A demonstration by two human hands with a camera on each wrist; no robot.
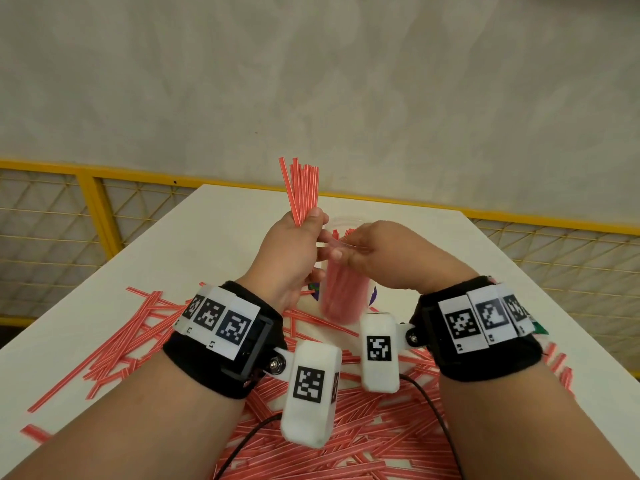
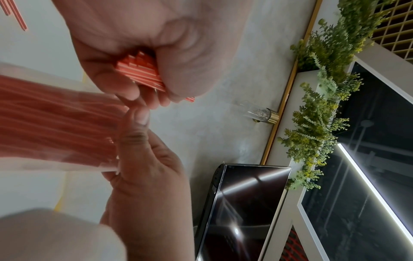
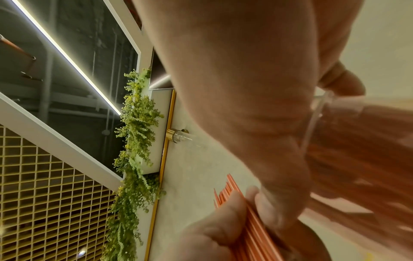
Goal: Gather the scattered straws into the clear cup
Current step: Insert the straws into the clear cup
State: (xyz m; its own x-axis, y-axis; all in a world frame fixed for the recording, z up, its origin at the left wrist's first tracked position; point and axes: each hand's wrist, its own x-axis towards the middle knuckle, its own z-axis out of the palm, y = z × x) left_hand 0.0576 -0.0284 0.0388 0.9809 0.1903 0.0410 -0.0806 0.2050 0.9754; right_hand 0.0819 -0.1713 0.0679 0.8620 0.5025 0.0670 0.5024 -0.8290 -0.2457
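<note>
My left hand (image 1: 310,233) grips a bundle of red-and-white straws (image 1: 302,188), which stands upright with its tops fanned out. In the left wrist view the bundle's lower ends (image 2: 140,74) poke out of that fist. Just to its right, my right hand (image 1: 349,249) pinches the rim of the clear cup (image 1: 343,296), thumb (image 2: 136,127) on the lip. The cup is packed with straws, looks blurred and seems held a little above the white table (image 1: 225,233). Many scattered straws (image 1: 346,431) lie on the table under my wrists. The right wrist view shows the cup (image 3: 357,150) and the bundle (image 3: 257,229).
More loose straws (image 1: 114,344) spread toward the table's left edge and a few (image 1: 557,362) lie by the right edge. A purple and green patch (image 1: 313,288) shows behind the cup. A yellow mesh railing (image 1: 93,202) runs behind the table. Black cables (image 1: 433,403) trail from the wrist units.
</note>
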